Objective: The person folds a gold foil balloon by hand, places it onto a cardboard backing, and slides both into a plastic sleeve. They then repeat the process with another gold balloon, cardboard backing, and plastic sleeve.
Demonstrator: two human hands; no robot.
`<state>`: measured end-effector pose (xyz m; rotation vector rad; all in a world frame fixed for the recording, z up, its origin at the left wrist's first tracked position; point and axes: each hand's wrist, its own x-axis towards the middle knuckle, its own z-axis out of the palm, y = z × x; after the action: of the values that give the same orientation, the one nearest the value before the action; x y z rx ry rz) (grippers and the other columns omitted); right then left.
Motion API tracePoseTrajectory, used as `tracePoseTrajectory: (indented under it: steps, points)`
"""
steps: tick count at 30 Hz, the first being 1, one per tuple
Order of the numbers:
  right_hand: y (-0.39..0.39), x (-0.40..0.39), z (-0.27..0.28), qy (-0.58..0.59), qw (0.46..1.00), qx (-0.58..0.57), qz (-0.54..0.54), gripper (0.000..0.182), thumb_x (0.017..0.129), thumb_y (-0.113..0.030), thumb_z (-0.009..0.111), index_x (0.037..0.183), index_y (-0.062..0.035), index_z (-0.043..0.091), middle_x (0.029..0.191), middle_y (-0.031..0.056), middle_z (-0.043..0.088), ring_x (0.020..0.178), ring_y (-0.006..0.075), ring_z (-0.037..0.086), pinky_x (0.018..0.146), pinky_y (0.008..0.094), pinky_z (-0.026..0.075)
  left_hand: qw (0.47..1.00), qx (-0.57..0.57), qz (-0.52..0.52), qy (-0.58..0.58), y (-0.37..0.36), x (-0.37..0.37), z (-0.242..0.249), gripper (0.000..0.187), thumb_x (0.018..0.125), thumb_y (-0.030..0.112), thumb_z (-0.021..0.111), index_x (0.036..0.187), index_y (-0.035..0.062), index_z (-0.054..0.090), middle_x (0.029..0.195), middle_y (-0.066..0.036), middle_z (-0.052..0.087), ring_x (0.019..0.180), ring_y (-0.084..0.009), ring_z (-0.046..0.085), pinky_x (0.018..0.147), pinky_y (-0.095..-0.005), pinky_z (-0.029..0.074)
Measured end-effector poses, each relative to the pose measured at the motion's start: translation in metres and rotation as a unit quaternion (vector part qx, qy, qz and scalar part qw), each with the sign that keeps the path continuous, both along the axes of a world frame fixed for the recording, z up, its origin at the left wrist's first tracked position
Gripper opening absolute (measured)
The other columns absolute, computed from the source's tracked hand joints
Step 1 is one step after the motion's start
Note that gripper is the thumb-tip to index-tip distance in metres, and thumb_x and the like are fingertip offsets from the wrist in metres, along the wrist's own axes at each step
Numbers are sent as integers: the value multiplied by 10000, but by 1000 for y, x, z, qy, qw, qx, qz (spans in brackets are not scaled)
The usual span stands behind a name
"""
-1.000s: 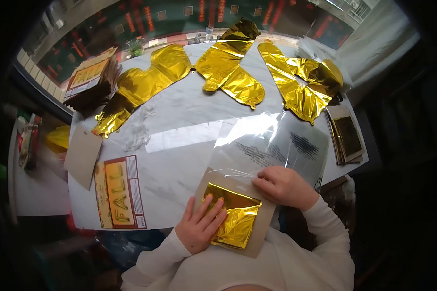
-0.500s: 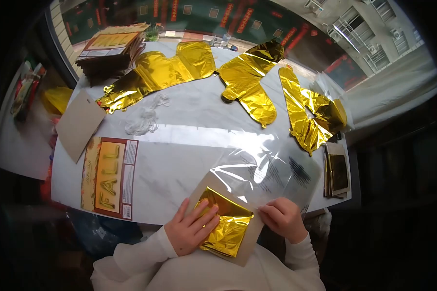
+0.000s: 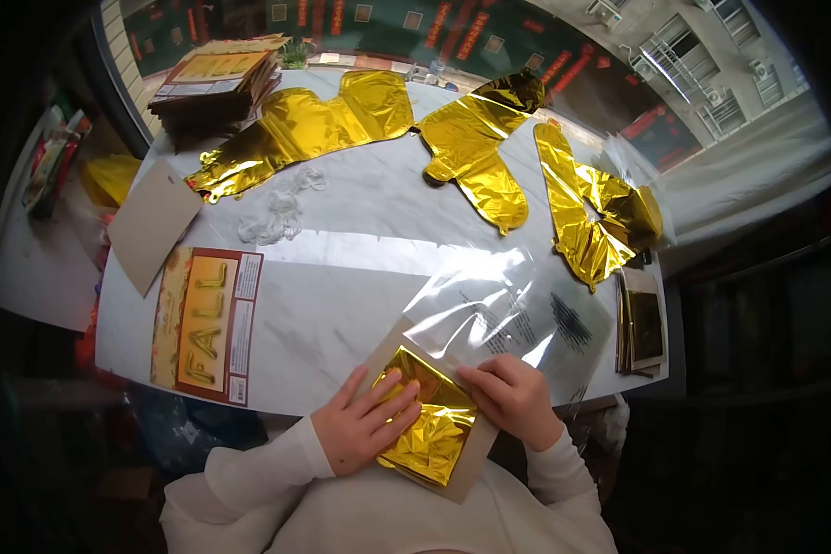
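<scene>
A folded gold foil balloon (image 3: pixel 429 443) lies on a grey-brown card (image 3: pixel 475 462) at the table's front edge. My left hand (image 3: pixel 365 420) rests flat on the foil, fingers spread. Beyond the card, a clear plastic bag (image 3: pixel 563 355) with dark print lies on the table and meets the card's far edge. My right hand (image 3: pixel 512 397) is closed in a pinch at the foil's right corner, where the bag's near edge appears to be between thumb and fingers. Its fingertips partly hide the contact.
Flat gold foil balloons (image 3: pixel 328 125) lie across the back. A FALL header card (image 3: pixel 208 323) and a blank card (image 3: pixel 155 226) are at left, near white string (image 3: pixel 272 217). A stack of printed cards (image 3: pixel 217 83) stands back left; folded packs (image 3: pixel 639 323) sit at right.
My right hand has shifted left and slightly up, to the foil's corner. The bag's near edge has moved with it. My left hand stays on the foil.
</scene>
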<state>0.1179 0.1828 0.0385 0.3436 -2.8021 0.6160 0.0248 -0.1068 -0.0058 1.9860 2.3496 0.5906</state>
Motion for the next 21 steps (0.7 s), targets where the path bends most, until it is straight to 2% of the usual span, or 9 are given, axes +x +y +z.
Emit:
tracePoseTrajectory:
  steps: [2,5,9,11,13,16,19,21]
  points:
    - [1,4,-1,4,999,-51,18,327,789,-11,782,1108,-82,796,854,65,685,724,240,673,611,346,538,1000,3,-7,-8,1,-1,0,513,1033,296,596,1499,86,561,1642,-146,477,1538,-344,424,1227,-626,317]
    - [1,8,0,-2,997,-66,44,316,791,0,780,1095,-81,799,852,66,683,719,237,672,615,342,539,1000,12,-21,-13,4,-5,-2,530,1029,297,597,1509,78,549,1656,-146,457,1546,-336,410,1226,-633,313]
    - [2,13,-2,-7,998,-52,43,311,814,-36,788,1122,-79,778,892,73,686,764,261,678,650,353,551,999,-1,-36,-5,11,-10,2,545,1030,286,586,1527,68,526,1673,-146,429,1561,-331,382,1233,-635,297]
    - [5,8,-7,-1,999,-49,2,299,814,-34,789,1110,-78,780,886,71,684,771,262,680,657,357,555,999,-11,-51,4,15,-14,5,513,1024,248,602,1518,121,554,1637,-111,488,1549,-303,407,1260,-596,277]
    - [8,5,-8,6,998,-67,0,326,798,-9,792,1116,-79,786,881,68,688,757,255,674,646,350,546,998,-9,-60,1,16,-18,2,509,1028,242,593,1520,118,551,1639,-109,485,1545,-303,410,1257,-595,281]
    - [12,8,-16,17,996,-85,12,350,782,6,797,1121,-77,794,882,65,692,740,244,666,632,347,535,997,-10,-74,6,18,-25,2,507,1034,237,584,1524,113,545,1647,-110,474,1544,-303,410,1254,-595,286]
    - [7,11,-19,63,996,-53,44,336,787,-8,792,1120,-54,793,895,70,693,734,237,660,606,344,516,997,-15,-76,16,22,-29,2,509,1038,237,578,1529,110,538,1654,-113,462,1548,-304,403,1253,-595,287]
    - [6,10,-17,47,997,-54,43,310,805,-27,792,1113,-50,784,902,72,689,754,247,669,629,355,532,997,-16,-76,29,25,-30,2,518,1036,239,571,1534,107,529,1654,-118,460,1549,-308,398,1251,-596,290]
